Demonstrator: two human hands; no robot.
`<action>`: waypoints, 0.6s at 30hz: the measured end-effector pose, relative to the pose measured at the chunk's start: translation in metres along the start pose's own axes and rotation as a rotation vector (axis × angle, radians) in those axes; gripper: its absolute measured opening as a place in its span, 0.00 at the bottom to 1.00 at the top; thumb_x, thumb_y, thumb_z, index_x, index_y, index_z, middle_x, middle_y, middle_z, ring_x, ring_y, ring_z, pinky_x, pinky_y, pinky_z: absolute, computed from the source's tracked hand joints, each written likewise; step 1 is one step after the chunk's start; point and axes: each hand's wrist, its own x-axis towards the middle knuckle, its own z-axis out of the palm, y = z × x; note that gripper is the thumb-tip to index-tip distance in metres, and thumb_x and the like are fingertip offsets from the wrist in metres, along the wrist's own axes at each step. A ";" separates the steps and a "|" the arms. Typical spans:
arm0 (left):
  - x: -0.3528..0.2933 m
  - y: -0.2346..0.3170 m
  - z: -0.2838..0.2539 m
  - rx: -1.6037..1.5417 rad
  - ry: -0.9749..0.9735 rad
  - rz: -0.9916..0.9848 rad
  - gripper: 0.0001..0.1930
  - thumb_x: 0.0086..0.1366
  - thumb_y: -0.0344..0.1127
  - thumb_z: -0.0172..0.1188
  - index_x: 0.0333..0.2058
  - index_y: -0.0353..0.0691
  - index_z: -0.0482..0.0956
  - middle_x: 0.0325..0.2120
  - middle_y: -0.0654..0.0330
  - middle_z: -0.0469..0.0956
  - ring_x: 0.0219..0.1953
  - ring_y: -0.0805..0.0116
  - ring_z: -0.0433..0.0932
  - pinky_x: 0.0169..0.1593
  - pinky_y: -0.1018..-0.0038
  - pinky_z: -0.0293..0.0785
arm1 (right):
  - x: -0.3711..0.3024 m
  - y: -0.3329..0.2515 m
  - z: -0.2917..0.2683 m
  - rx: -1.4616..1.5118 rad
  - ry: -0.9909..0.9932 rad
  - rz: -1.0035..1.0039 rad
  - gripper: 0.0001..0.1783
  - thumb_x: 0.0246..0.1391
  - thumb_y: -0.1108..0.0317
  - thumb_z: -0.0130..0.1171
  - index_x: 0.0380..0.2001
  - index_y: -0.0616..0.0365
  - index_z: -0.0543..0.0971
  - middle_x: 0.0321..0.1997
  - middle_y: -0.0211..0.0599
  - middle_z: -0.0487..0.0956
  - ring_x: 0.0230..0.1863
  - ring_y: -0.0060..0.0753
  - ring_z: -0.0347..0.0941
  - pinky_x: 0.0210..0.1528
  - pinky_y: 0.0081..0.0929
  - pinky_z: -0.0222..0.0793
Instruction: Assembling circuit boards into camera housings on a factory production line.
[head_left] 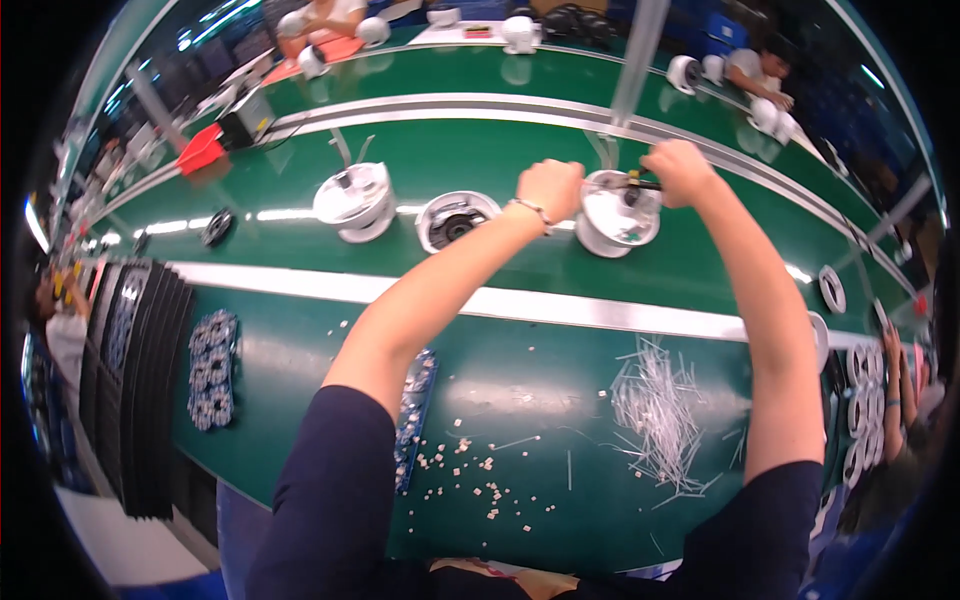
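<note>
Both my arms reach across the bench to a round white housing [608,236] on the green line, its open top showing parts inside. My right hand [682,172] is closed around pliers [640,183] with black and yellow on them, and their metal end lies over the housing's rim. Fingers pinched together, my left hand [552,188] is at the housing's left edge; what it grips, if anything, is hidden. Left of it sit a white ring-shaped housing [432,226] with a dark centre and another open white housing [352,208] with strips standing up from it.
A heap of clear plastic strips [658,415] lies on the near bench. Blue circuit boards [212,370], scattered small pale connectors [488,465] and stacked black trays [135,380] are to the left. A metal post [638,65] rises beyond my hands. Other people sit across the line.
</note>
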 end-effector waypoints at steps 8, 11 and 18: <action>-0.005 0.005 -0.006 -0.059 0.033 0.002 0.08 0.55 0.40 0.55 0.27 0.45 0.79 0.22 0.53 0.78 0.27 0.53 0.77 0.32 0.61 0.74 | -0.018 0.020 0.011 0.018 0.126 -0.042 0.10 0.19 0.75 0.57 0.16 0.56 0.75 0.22 0.40 0.74 0.30 0.45 0.72 0.31 0.36 0.70; -0.007 -0.010 -0.010 -0.132 0.020 -0.088 0.08 0.54 0.39 0.56 0.26 0.42 0.79 0.23 0.53 0.78 0.28 0.55 0.78 0.33 0.64 0.75 | -0.013 0.015 -0.003 0.004 -0.004 0.013 0.10 0.20 0.74 0.58 0.17 0.57 0.75 0.24 0.39 0.75 0.31 0.43 0.73 0.32 0.35 0.70; -0.014 -0.026 -0.030 -0.242 0.041 -0.094 0.09 0.52 0.37 0.57 0.27 0.38 0.78 0.23 0.55 0.79 0.27 0.59 0.79 0.34 0.69 0.74 | -0.022 0.033 -0.015 0.004 0.280 -0.011 0.23 0.22 0.76 0.59 0.32 0.58 0.73 0.32 0.37 0.70 0.37 0.41 0.67 0.38 0.32 0.64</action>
